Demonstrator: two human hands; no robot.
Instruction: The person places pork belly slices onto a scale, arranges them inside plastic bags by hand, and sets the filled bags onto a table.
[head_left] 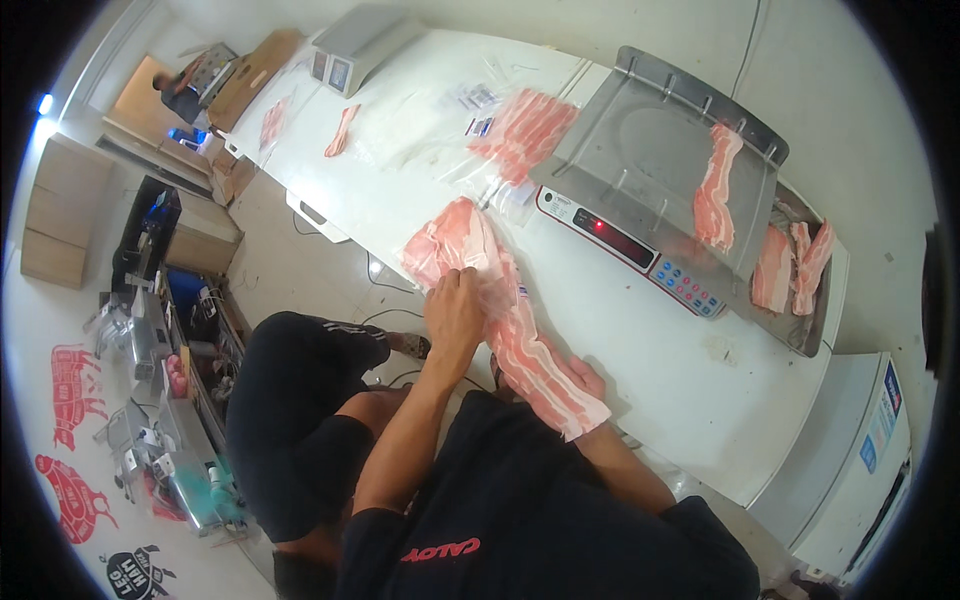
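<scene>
At the counter [640, 350], the left hand [455, 300] pinches the clear bag [452, 243]; the right hand [588, 377] supports bacon [545, 370], its grip unclear. Bagging seems underway, calling for level feeding inward.

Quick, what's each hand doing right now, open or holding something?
Left hand: closed, fingers gripping the clear plastic bag.
Right hand: supporting the sliced meat from below; mostly hidden, so open or closed cannot be told.

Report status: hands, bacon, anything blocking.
Left hand closed on clear bag. Right hand under bacon's near end, grip partly hidden. Bacon partly bagged, near end outside. Scale off to the right; nothing visibly blocking.
</scene>
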